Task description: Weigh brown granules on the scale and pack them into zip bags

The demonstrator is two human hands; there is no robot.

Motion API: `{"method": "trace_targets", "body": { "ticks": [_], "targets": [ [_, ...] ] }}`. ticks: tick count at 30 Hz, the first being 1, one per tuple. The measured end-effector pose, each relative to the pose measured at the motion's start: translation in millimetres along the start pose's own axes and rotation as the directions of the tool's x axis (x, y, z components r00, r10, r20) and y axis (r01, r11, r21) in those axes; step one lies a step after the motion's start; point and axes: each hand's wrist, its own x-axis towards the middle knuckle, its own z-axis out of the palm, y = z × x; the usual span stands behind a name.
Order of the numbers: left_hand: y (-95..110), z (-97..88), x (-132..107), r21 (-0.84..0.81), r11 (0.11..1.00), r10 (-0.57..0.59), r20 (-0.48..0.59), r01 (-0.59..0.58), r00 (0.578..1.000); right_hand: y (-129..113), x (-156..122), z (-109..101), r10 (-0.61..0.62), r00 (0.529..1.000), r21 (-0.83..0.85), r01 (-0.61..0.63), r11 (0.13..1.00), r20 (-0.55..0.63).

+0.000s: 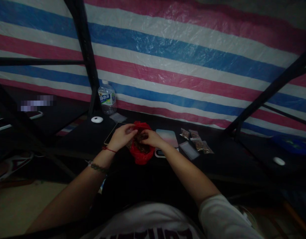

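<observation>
A red plastic bag [141, 158] stands at the table's front edge, its mouth wide and dark brown bits inside. My left hand [123, 134] is closed at the bag's left side, thumb and fingers together; what they pinch is too dim to name. From the right, my right hand [151, 137] reaches into the bag's mouth, its fingers curled over the brown bits. A small scale with a pale, shiny plate [166, 136] sits just right of that hand. Partly under my left wrist lies a dark phone-like slab [114, 132].
Several small clear packets of brown bits [198, 144] lie right of the scale, beside a stack of flat clear bags [189, 150]. At the back left stand a plastic bottle [108, 99] and a white rounded device [97, 119]. Black metal posts [87, 49] frame the table before striped sheeting [168, 69].
</observation>
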Motion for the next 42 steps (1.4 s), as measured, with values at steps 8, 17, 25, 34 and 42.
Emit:
{"method": "trace_targets", "body": {
  "ticks": [8,17,25,34,42],
  "targets": [
    [-3,5.2,1,-0.106,0.981,-0.171,-0.092,0.162,0.981,-1,-3,-2,-0.053,0.999,-0.095,0.052,0.994,-0.009],
    [3,16.1,0,-0.446,0.873,-0.253,-0.066,0.198,0.965,-4,-10,-15,-0.010,0.999,-0.081,0.006,0.997,-0.040],
    [9,20.1,-3,-0.506,0.853,-0.195,-0.085,0.126,0.977,-1,-11,-21,0.025,0.999,-0.124,-0.029,0.992,-0.034],
    [47,10.5,-18,-0.386,0.922,-0.070,-0.139,0.011,0.988,34,-48,-79,0.084,0.949,-0.184,-0.146,0.972,-0.305],
    [96,13.2,-56,-0.479,0.874,0.077,-0.023,-0.079,0.997,54,-74,-90,0.074,0.926,-0.350,-0.213,0.912,-0.370]
  ]
}}
